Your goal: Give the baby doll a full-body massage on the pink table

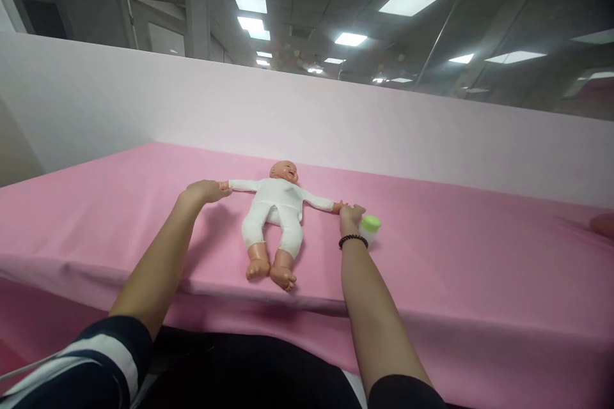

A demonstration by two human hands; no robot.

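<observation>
White-clothed, baby-shaped plastic doll (pixel 282 195), probably light and soft-armed, suits holding by both arm ends, left hand (pixel 204 191) gripping at nine o'clock, right hand (pixel 352 219) gripping at three.

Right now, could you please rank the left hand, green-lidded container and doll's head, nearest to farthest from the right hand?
1. Green-lidded container: close on its right.
2. Doll's head: farther back, to its left.
3. Left hand: far left.
</observation>
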